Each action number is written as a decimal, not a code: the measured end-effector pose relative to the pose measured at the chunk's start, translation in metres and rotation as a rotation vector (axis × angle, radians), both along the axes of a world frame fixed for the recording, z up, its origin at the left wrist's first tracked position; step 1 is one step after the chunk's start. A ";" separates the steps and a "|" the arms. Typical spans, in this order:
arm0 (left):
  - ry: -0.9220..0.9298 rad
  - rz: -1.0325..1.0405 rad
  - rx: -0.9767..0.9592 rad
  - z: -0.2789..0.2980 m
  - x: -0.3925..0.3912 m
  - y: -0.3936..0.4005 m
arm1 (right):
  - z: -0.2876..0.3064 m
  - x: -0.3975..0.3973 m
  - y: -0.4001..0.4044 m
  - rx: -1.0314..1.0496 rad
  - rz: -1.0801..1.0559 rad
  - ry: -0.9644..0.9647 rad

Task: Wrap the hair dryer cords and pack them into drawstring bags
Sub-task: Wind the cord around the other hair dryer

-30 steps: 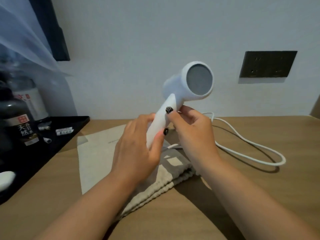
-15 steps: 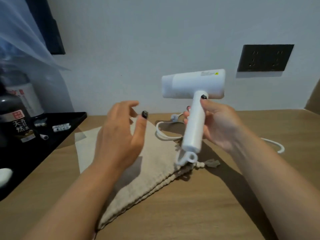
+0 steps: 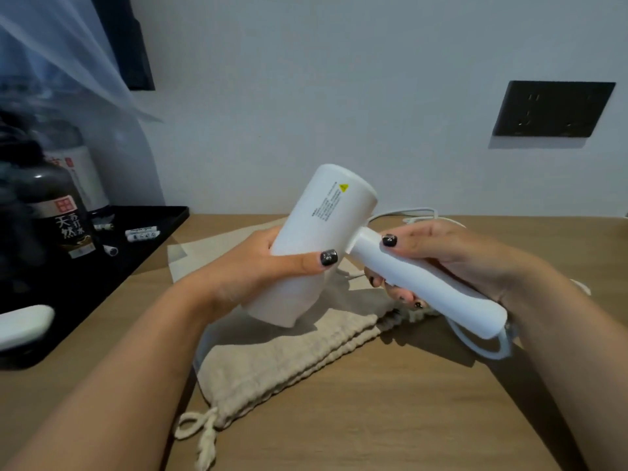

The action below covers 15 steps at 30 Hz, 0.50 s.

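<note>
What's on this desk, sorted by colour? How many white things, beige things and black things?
White: 2, the hair dryer with its cord, and an object at the left edge
Beige: 1, the drawstring bag; the stacked folds could hide more
Black: 2, the tray and a dark bottle
Total: 5, leaving out the small white sachets on the tray

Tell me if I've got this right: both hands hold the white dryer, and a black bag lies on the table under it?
Not quite: the bag is beige, not black, as the head view shows. Both hands, left and right, do hold the white dryer above it on the table.
</note>
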<state>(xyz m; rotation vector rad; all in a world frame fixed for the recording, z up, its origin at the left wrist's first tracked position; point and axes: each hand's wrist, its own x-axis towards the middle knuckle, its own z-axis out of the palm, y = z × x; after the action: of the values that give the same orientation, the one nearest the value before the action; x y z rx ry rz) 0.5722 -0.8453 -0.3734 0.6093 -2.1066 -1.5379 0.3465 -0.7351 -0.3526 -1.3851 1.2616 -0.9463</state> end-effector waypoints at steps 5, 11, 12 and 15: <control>0.136 0.164 0.082 -0.002 -0.001 -0.008 | 0.008 -0.003 0.003 -0.022 -0.101 0.102; 0.183 0.220 0.096 -0.005 -0.007 -0.003 | 0.014 -0.008 0.011 0.084 -0.058 0.225; 0.180 0.234 0.092 -0.005 -0.008 -0.002 | 0.013 -0.007 0.010 0.083 -0.080 0.269; 0.189 0.280 0.099 -0.006 -0.010 -0.002 | 0.012 -0.006 0.006 0.014 -0.158 0.370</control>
<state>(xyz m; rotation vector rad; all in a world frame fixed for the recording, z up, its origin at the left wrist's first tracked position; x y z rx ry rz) 0.5620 -0.8475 -0.3795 0.7285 -1.7335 -1.4833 0.3410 -0.7293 -0.3406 -1.5131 1.6708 -0.8054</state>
